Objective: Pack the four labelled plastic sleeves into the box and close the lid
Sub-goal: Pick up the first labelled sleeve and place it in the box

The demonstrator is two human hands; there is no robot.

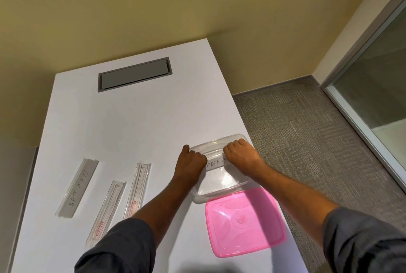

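A clear plastic box (222, 187) stands open near the table's right edge. Over it, my left hand (190, 163) and my right hand (240, 152) each grip one end of a sleeve (216, 162) whose label shows the letters "PERM". The sleeve lies across the box's opening, tilted slightly. On the table to the left lie three more sleeves: one labelled "BATMAN" (77, 187), a second (107, 211) partly hidden by my left sleeve, and a third (138, 189). The pink lid (243, 222) rests flat just in front of the box.
The white table (123, 123) has a grey cable hatch (134, 74) at its far end. Its right edge runs close past the box, with grey carpet (307, 141) below. A glass partition (373, 88) stands at the right.
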